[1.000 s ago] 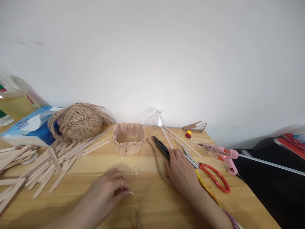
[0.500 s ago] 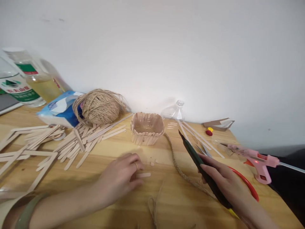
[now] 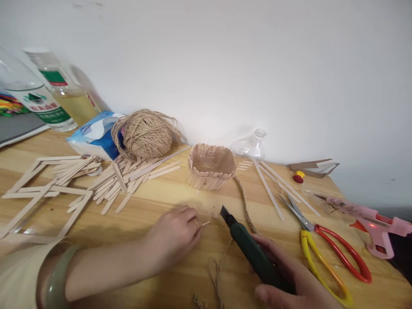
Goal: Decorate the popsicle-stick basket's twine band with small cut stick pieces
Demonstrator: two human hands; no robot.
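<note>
My right hand (image 3: 283, 274) is wrapped round a dark green utility knife (image 3: 254, 253), its blade pointing up and to the left over the table. My left hand (image 3: 175, 234) is closed around a popsicle stick (image 3: 206, 223), and just the short pale end shows past the fingers. Beyond the hands stands a small basket (image 3: 209, 182) walled with upright wooden pieces. A braided twine cord (image 3: 245, 201) runs from its right side toward my right hand. Tiny wood scraps (image 3: 215, 215) lie near the knife's tip.
Loose popsicle sticks (image 3: 112, 184), a twine ball (image 3: 148, 135), a tissue pack (image 3: 93, 137) and bottles (image 3: 48, 107) occupy the left. To the right lie scissors (image 3: 309, 227), clear strips (image 3: 270, 189), a cut bottle top (image 3: 254, 146) and a pink glue gun (image 3: 370, 219).
My right hand has brought the knife left and lower, closer to my left hand. The scissors now show fully. The left fingers have closed on the stick. The view has shifted slightly.
</note>
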